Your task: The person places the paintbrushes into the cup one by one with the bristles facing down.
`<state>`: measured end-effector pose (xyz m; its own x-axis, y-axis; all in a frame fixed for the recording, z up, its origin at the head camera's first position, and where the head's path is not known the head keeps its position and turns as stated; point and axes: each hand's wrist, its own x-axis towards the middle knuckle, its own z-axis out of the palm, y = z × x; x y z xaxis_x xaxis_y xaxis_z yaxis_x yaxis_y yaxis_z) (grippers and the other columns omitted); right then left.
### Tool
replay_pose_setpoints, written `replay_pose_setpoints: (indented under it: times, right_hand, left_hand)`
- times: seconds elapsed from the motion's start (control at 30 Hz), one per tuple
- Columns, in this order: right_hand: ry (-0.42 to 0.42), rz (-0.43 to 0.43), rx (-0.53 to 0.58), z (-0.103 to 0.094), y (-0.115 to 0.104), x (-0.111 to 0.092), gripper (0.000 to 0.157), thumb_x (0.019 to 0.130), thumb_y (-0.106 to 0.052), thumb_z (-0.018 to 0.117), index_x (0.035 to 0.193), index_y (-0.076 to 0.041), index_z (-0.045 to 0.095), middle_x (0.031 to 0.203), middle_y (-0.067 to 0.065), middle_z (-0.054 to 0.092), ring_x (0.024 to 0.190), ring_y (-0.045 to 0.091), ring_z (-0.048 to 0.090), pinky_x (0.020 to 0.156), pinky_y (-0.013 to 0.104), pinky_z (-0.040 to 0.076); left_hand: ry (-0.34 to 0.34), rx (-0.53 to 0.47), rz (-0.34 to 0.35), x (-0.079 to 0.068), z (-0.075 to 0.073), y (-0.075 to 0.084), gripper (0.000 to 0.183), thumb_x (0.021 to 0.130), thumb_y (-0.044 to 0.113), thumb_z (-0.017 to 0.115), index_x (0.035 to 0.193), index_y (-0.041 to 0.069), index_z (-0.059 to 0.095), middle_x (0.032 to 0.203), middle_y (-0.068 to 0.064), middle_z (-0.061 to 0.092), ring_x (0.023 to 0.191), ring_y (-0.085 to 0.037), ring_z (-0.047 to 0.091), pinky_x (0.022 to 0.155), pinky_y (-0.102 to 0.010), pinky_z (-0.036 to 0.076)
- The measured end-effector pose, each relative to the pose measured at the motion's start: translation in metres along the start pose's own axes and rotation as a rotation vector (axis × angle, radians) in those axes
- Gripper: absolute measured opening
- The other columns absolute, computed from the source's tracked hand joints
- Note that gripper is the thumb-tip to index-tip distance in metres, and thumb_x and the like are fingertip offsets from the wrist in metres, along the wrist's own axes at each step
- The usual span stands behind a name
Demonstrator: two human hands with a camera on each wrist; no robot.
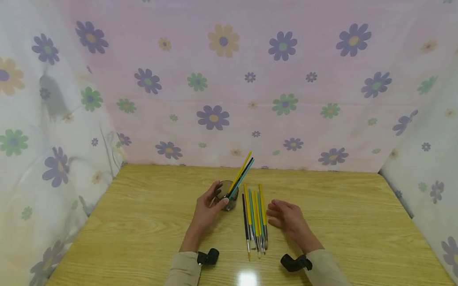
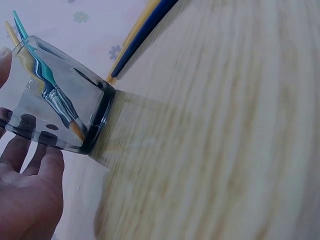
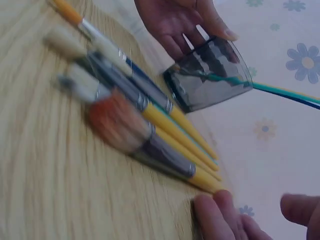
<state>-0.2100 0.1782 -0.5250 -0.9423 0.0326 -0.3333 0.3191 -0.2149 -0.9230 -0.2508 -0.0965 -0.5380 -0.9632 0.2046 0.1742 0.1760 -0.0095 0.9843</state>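
My left hand (image 1: pixel 206 211) grips a smoky clear glass cup (image 3: pixel 215 92) on the table, thumb on the near side and fingers around the far side. Three paintbrushes, yellow, dark blue and teal, lean out of it to the right, bristles down, as the teal brush (image 2: pixel 46 72) shows through the glass in the left wrist view. Right of the cup, several paintbrushes (image 1: pixel 255 212) lie side by side, bristles toward me. My right hand (image 1: pixel 292 220) is just right of this row, holding nothing, its fingers loosely bent and the thumb apart. Its fingertips are near a yellow handle (image 3: pixel 207 181).
The wood-grain table (image 1: pixel 131 229) runs back to a flowered cloth (image 1: pixel 249 93), which also hangs at both sides. Black wrist cameras (image 1: pixel 295 262) sit on both sleeves. A bright light reflection lies on the tabletop at the front.
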Motion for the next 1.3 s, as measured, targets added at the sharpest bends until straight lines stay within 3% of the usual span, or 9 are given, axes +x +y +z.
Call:
replay_pose_setpoints:
  times: [0.13, 0.3, 0.53, 0.73, 1.1, 1.3]
  right_hand:
    - [-0.057, 0.023, -0.043, -0.003, -0.003, 0.0, 0.048, 0.11, -0.02, 0.046, 0.147, 0.011, 0.044, 0.136, 0.022, 0.059, 0.111, 0.018, 0.069, 0.09, 0.035, 0.061]
    - [-0.065, 0.04, -0.055, -0.004, -0.004, 0.004, 0.046, 0.109, -0.017, 0.05, 0.145, 0.011, 0.045, 0.137, 0.024, 0.058, 0.109, 0.016, 0.069, 0.089, 0.036, 0.062]
    - [-0.084, -0.006, -0.165, -0.001, -0.006, 0.003, 0.046, 0.105, -0.006, 0.056, 0.145, 0.012, 0.045, 0.14, 0.032, 0.053, 0.114, 0.026, 0.067, 0.084, 0.037, 0.063]
    - [-0.045, -0.073, -0.281, 0.006, -0.005, 0.0, 0.043, 0.1, -0.001, 0.061, 0.14, 0.011, 0.051, 0.133, 0.032, 0.055, 0.11, 0.031, 0.066, 0.079, 0.039, 0.064]
    - [0.036, -0.125, -0.465, 0.017, -0.002, 0.01, 0.05, 0.088, -0.001, 0.075, 0.132, 0.012, 0.056, 0.128, 0.03, 0.057, 0.099, 0.031, 0.068, 0.072, 0.036, 0.065]
    - [0.067, -0.159, -0.553, 0.016, -0.002, 0.01, 0.052, 0.082, 0.0, 0.08, 0.129, 0.011, 0.06, 0.126, 0.029, 0.061, 0.097, 0.031, 0.07, 0.075, 0.037, 0.063]
  left_hand:
    - [0.01, -0.005, -0.012, 0.0, 0.0, 0.0, 0.068, 0.099, 0.004, 0.066, 0.158, 0.003, 0.034, 0.16, -0.016, 0.039, 0.151, -0.033, 0.033, 0.123, -0.049, 0.028]
    - [0.019, -0.003, -0.021, 0.0, 0.0, 0.001, 0.067, 0.099, 0.005, 0.067, 0.158, 0.005, 0.036, 0.16, -0.013, 0.041, 0.15, -0.032, 0.034, 0.123, -0.048, 0.029]
    - [0.013, 0.001, -0.01, 0.0, -0.001, 0.002, 0.068, 0.098, 0.007, 0.067, 0.158, 0.003, 0.035, 0.16, -0.014, 0.041, 0.15, -0.034, 0.033, 0.123, -0.05, 0.028]
    - [0.012, 0.018, 0.017, -0.001, -0.001, 0.003, 0.068, 0.099, 0.008, 0.067, 0.157, -0.001, 0.035, 0.159, -0.019, 0.04, 0.149, -0.038, 0.034, 0.121, -0.053, 0.029]
    - [0.005, -0.036, -0.02, 0.001, -0.001, 0.002, 0.068, 0.098, 0.005, 0.067, 0.158, 0.003, 0.035, 0.161, -0.015, 0.039, 0.151, -0.035, 0.033, 0.123, -0.049, 0.028]
    - [0.005, -0.017, -0.02, 0.001, 0.0, 0.002, 0.068, 0.098, 0.004, 0.066, 0.158, 0.002, 0.034, 0.16, -0.015, 0.04, 0.15, -0.036, 0.034, 0.123, -0.048, 0.028]
